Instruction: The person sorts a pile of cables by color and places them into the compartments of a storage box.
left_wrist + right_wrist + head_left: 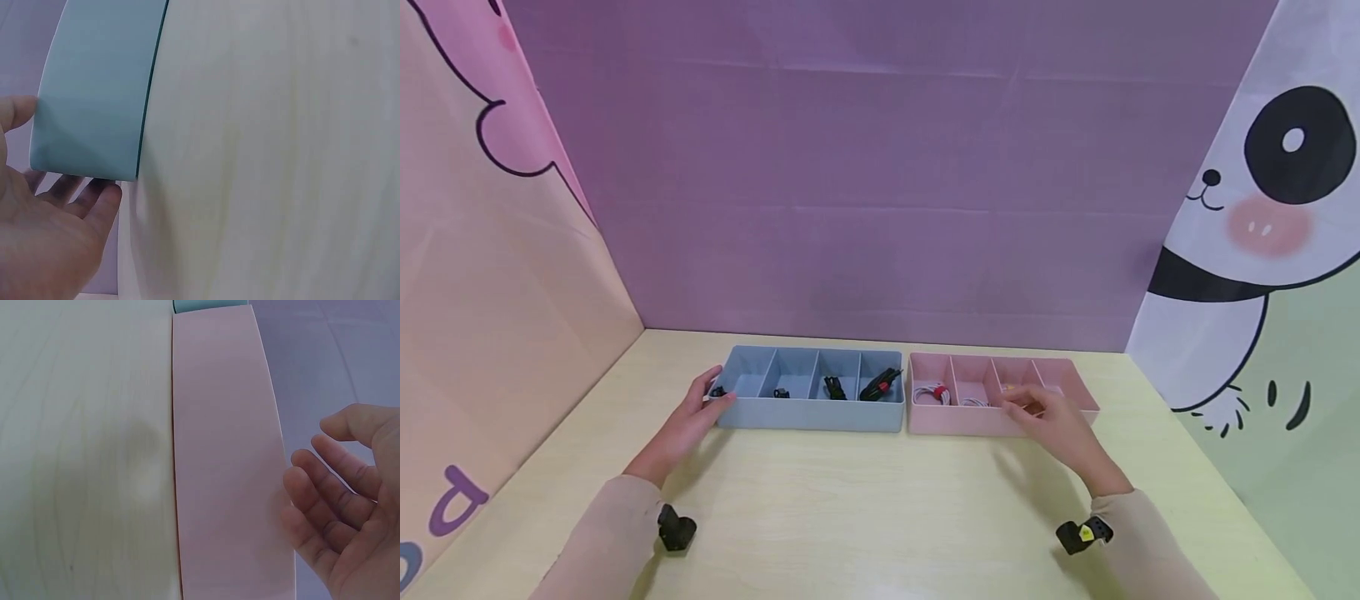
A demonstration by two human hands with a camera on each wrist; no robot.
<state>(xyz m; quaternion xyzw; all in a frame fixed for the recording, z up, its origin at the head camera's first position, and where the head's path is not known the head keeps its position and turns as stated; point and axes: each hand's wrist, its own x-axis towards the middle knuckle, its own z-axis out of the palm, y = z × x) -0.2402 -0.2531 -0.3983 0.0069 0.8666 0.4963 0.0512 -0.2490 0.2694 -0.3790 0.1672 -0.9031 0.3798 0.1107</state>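
A blue divided box [811,414] and a pink divided box [966,421] stand side by side. My left hand [696,412] holds the blue box's left end, thumb at the front rim, fingers curving against the end wall [87,140]. A small black item [719,392] shows beside that thumb. My right hand [1051,421] hovers at the pink box's front rim, fingers loosely bent. In the right wrist view nothing shows between its fingers [306,487]. Black cables [880,385] lie in the blue box; white cables [934,393] lie in the pink one.
Both boxes stand on a pale wooden table [850,508], near its back edge. Behind rises a purple backdrop [880,208]. Printed panels flank the table, with a panda [1232,258] on the right one.
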